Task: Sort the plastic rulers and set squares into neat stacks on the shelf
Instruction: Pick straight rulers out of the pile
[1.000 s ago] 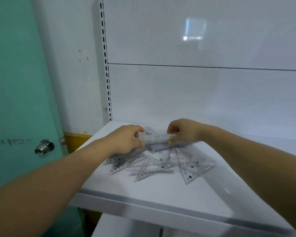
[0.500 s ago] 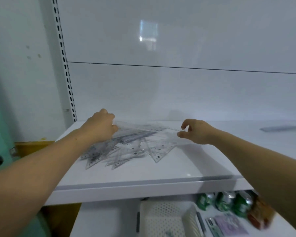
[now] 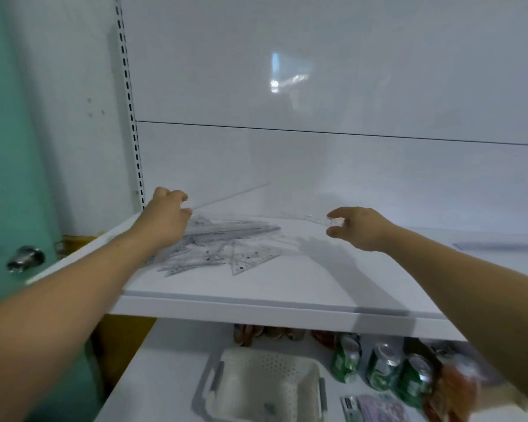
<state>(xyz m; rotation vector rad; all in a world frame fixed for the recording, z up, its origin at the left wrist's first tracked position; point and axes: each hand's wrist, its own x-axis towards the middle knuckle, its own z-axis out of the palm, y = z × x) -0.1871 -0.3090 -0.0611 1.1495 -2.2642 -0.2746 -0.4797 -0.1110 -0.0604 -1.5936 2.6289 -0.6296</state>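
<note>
A loose pile of clear plastic rulers and set squares (image 3: 223, 248) lies on the left part of the white shelf (image 3: 287, 293). My left hand (image 3: 166, 219) is at the pile's left end, fingers curled round the end of a clear ruler (image 3: 232, 196) whose thin edge slants up to the right. My right hand (image 3: 358, 228) hovers right of the pile, just above the shelf. Its thumb and fingers pinch the corner of a clear set square (image 3: 313, 217). A flat grey stack of rulers (image 3: 500, 246) lies far right on the shelf.
The white back panel stands close behind the shelf, with a slotted upright (image 3: 131, 117) at the left. A teal door with a metal knob (image 3: 25, 258) is further left. On the lower shelf are a white basket (image 3: 265, 382), green cans (image 3: 381, 370) and packets.
My hands have drawn apart. The right hand has moved right with a set square, away from the pile, and the left hand has stayed at the pile's left end. My view has shifted.
</note>
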